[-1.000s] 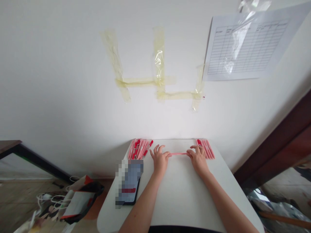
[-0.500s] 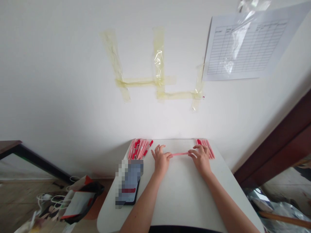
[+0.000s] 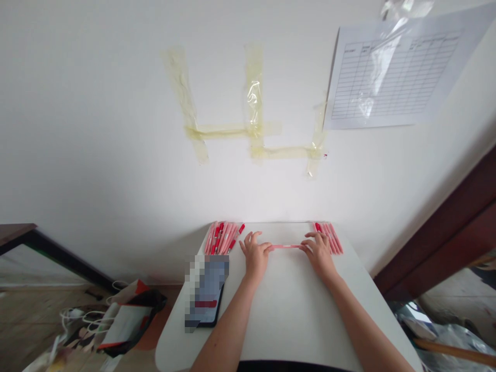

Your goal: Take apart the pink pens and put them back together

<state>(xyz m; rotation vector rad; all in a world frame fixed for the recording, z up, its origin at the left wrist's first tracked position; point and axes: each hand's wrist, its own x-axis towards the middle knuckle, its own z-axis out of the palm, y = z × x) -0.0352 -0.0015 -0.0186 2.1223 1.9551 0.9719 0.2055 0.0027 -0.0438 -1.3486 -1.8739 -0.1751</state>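
A slim pink pen lies crosswise between my two hands, level, near the back of the white table. My left hand pinches its left end between thumb and index finger, with the other fingers raised. At its right end, my right hand pinches in the same way. Just beyond the left hand is a pile of pink and red pens. A smaller row of pink pens, one with a red end, sits partly behind my right hand.
A phone, partly blurred out, lies on the table's left side. The white wall with yellowish tape rises directly behind the table. Bags and cables are on the floor at left; clear plastic is at right.
My left hand has shifted very slightly to the left, and slightly more of the pink pen shows between the hands. Both hands keep their pinch on it.
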